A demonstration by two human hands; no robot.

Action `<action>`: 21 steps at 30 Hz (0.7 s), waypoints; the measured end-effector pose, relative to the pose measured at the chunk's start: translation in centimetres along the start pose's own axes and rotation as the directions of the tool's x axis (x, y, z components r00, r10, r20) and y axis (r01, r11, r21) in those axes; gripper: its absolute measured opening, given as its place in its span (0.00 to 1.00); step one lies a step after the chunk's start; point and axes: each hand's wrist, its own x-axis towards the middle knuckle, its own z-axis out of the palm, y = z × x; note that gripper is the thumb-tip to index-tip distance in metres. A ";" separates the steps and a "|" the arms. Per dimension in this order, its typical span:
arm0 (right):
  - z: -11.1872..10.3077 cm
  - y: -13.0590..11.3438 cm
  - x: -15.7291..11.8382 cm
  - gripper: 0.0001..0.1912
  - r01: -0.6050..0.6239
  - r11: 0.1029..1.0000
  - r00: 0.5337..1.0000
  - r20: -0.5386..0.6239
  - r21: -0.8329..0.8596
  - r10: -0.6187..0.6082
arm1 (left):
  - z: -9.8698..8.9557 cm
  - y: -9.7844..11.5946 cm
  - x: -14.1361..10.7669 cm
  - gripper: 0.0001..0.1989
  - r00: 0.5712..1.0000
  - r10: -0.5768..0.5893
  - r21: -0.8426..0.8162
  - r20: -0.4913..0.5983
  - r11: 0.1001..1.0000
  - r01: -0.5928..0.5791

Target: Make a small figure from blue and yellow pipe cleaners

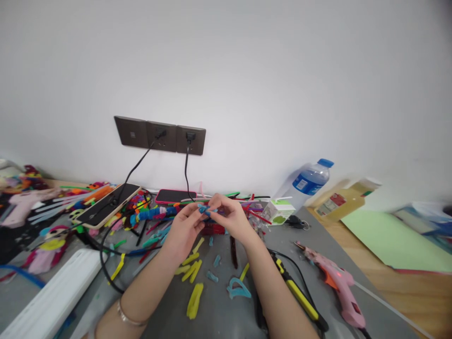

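Left hand and right hand pinched a blue piece, seemingly part-shaped; yellow strips lay unattached toward the bench's near edge.

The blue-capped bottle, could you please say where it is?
In the head view, the bottle is right of center by the wall, beside the white box.
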 end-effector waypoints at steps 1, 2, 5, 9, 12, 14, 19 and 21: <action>0.1 0.0 0.0 0.11 0.006 1.000 1.000 0.006 -0.007 -0.006 | 0.0 0.0 0.1 0.18 1.000 -0.004 -0.020 -0.001 1.000 0.004; 0.1 0.0 0.1 0.11 0.010 1.000 1.000 0.014 -0.010 -0.010 | -0.1 -0.1 0.2 0.18 1.000 -0.008 -0.034 -0.001 0.999 0.008; 0.2 -0.2 0.1 0.09 0.004 1.000 1.000 0.030 -0.020 -0.003 | -0.4 0.0 0.4 0.18 1.000 -0.019 -0.052 -0.017 0.998 0.018; 0.1 -0.5 0.0 0.08 -0.040 0.999 0.999 0.028 -0.032 0.041 | -0.5 0.1 0.6 0.17 0.998 -0.040 -0.033 -0.038 0.999 0.039; 0.0 -0.6 -0.1 0.08 -0.052 0.999 0.998 0.038 -0.007 0.053 | -0.5 0.2 0.5 0.18 0.997 -0.073 -0.048 -0.034 0.996 0.072; -0.1 -0.5 -0.1 0.07 -0.059 0.998 0.997 0.045 0.003 0.059 | -0.5 0.3 0.5 0.18 0.996 -0.089 -0.055 -0.026 0.995 0.088; -0.7 -0.5 -0.1 0.08 -0.073 0.996 0.997 0.045 0.059 0.070 | -0.2 0.7 0.3 0.19 0.996 -0.090 0.004 0.015 0.996 0.090; -0.8 -0.6 -0.1 0.10 -0.085 0.992 0.995 0.057 0.095 0.080 | -0.1 0.9 0.2 0.19 0.996 -0.076 0.047 0.039 0.996 0.074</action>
